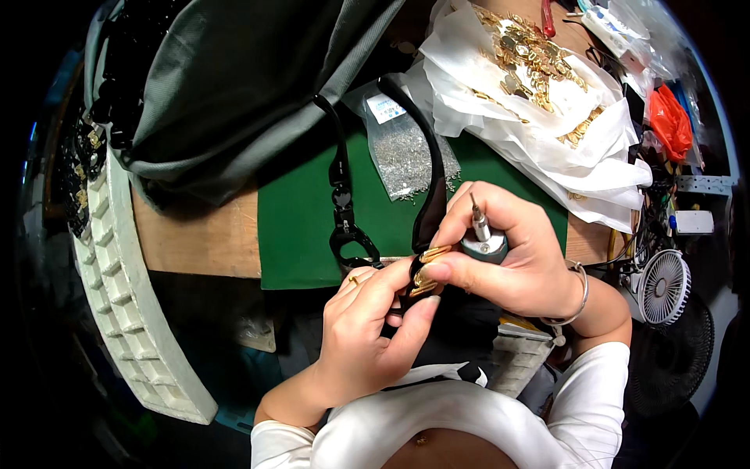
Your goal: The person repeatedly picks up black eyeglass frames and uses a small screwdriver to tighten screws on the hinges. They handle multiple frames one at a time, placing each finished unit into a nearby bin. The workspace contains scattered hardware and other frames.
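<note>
My left hand (363, 324) is closed on a black eyeglass frame (355, 242) above the near edge of a green mat (297, 250). The frame's two temples point away from me, and the left rim shows an open lens hole. My right hand (519, 250) is closed round a screwdriver (486, 244) with a dark green body, its metal tip pointing up and away. Thumb and forefinger of that hand also pinch gold trim (426, 281) at the frame's right side. Whether the trim is fixed there, I cannot tell; fingers cover part of it.
A clear bag of tiny silvery screws (400, 160) lies on the mat, some spilled beside it. White wrapping (547, 156) with many gold pieces (535, 66) lies back right. Grey cloth (226, 86) covers the back left, beside a pale ribbed tray (129, 313). A small fan (664, 287) stands right.
</note>
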The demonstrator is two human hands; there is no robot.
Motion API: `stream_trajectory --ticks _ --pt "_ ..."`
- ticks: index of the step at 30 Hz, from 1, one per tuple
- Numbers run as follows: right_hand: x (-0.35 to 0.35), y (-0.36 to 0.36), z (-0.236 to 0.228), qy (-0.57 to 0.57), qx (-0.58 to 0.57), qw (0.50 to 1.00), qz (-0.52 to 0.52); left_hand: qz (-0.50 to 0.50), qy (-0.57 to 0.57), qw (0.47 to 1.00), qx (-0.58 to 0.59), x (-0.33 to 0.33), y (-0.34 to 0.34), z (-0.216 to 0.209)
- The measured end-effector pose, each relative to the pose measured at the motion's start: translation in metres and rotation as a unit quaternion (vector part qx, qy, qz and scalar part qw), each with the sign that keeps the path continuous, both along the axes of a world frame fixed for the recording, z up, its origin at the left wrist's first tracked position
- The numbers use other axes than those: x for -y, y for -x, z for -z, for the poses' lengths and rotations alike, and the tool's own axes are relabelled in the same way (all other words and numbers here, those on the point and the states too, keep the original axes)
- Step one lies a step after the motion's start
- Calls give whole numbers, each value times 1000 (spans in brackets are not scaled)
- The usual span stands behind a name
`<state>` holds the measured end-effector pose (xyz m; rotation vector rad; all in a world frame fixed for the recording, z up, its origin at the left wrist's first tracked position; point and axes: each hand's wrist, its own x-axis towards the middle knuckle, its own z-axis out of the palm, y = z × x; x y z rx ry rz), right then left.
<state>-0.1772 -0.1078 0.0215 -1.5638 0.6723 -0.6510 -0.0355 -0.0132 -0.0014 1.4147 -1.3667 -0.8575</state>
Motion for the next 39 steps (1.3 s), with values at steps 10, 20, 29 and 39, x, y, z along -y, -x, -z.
stream_trajectory --ticks 10,20,29,39 --pt "3 -4 -7 -257 13 966 3 -6 56 997 50 1 1 1" --pt "-8 2 2 -199 8 980 20 30 96 989 107 -1 -9 0" --pt "-16 54 46 89 -320 941 -59 -89 -76 942 -315 -25 -36 -1" --pt "-18 40 64 324 -377 868 21 -162 -106 944 -266 -27 -40 -14"
